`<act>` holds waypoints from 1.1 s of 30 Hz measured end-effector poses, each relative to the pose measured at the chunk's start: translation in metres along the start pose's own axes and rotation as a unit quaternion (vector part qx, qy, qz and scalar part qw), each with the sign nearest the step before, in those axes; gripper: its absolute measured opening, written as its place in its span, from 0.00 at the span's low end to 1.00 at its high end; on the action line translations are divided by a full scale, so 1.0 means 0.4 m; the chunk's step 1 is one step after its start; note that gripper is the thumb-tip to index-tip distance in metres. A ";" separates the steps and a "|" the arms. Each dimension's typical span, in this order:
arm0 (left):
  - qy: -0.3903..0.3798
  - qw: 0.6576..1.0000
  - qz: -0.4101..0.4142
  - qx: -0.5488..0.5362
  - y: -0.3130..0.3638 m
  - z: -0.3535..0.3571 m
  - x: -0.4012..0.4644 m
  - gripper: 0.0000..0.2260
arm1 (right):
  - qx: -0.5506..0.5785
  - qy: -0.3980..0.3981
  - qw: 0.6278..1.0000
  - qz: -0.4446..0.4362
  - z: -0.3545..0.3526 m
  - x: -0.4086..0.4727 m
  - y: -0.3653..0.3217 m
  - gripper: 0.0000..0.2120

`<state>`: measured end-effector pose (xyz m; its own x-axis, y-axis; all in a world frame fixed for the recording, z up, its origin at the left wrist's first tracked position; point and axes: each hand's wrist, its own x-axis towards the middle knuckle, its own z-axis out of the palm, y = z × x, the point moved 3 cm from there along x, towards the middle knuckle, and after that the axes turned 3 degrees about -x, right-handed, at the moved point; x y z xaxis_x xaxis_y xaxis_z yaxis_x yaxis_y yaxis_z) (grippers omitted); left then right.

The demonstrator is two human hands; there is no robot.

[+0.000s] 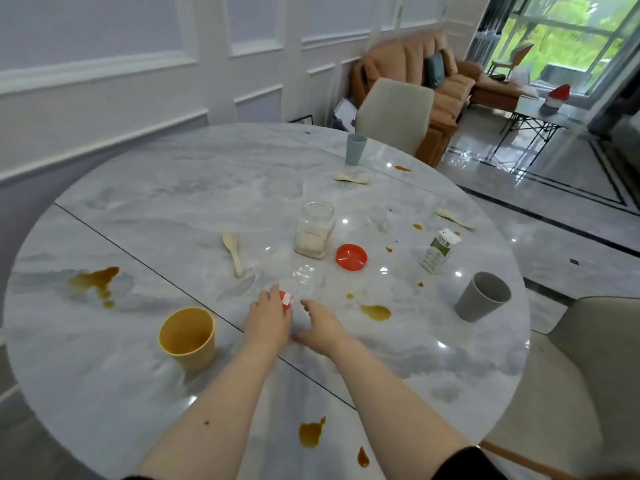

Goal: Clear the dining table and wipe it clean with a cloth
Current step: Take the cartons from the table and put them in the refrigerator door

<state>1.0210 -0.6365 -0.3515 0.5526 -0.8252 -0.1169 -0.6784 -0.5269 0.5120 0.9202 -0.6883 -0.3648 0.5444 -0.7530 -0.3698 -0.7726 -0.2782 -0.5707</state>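
Marble tabletop (145,188), round and pale, is seen littered and stained. A clear plastic bottle (302,276) is laid on its side near the middle, its long axis running from the red cap (286,302) at the near end away toward the glass jar (314,230). The cap end is gripped by the left hand (268,318), fingers curled round it; the right hand (320,327) is held just beside it, fingers loosely extended, nothing grasped. Three cups are counted: yellow (187,337), grey (482,296), blue-grey (355,148). Three pale spoons (232,251) are scattered about. One red lid (351,257) and one small carton (439,250) are seen, amid brown spills (93,278).
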 end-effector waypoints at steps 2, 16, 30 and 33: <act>-0.022 0.999 -0.007 -0.023 -0.013 0.029 0.023 0.24 | 0.007 -0.003 1.000 -0.009 0.018 0.030 0.006 0.38; 0.068 0.993 0.041 -0.090 0.256 0.084 0.092 0.12 | 0.053 0.050 0.990 -0.118 -0.241 0.128 0.140 0.10; 0.048 0.989 0.097 -0.100 0.752 0.255 0.212 0.12 | -0.161 0.218 0.956 -0.109 -0.719 0.190 0.527 0.19; 0.040 0.991 0.086 -0.089 0.773 0.298 0.229 0.13 | -0.173 0.209 0.960 -0.072 -0.735 0.220 0.579 0.20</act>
<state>0.8042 -0.8993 -0.3052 0.4776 -0.8771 0.0504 -0.6741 -0.3290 0.6613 0.6930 -0.9943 -0.3139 0.5310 -0.8451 0.0618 -0.8008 -0.5243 -0.2896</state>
